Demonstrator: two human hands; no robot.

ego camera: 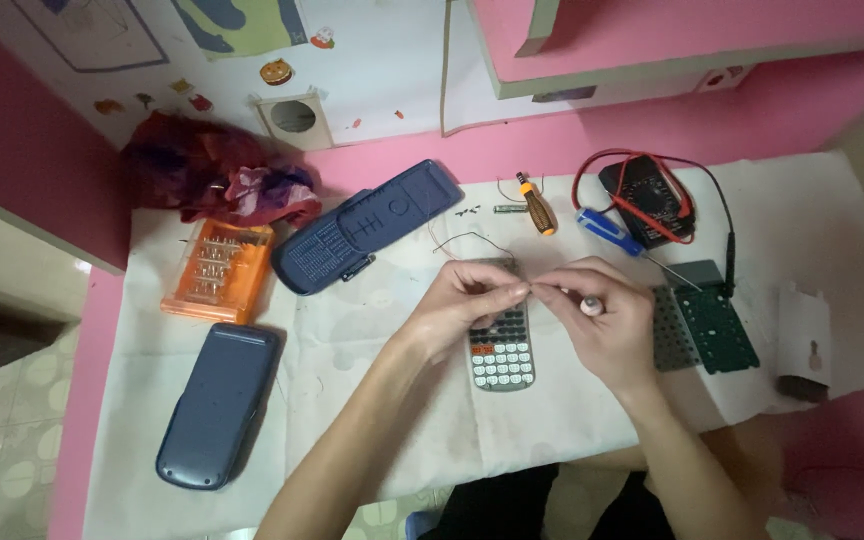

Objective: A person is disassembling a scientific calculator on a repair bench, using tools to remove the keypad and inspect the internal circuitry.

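Calculator (501,350) lies under the hands, circuit board (717,328) right, bit case (217,270) left.

Pink desk (102,330) — stickered white wall (382,60), tiled floor (2,420).

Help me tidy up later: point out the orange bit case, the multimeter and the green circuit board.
orange bit case (217,270), head view, middle of its clear lid.
multimeter (649,195), head view, centre of its black body.
green circuit board (717,328), head view, middle of the board.
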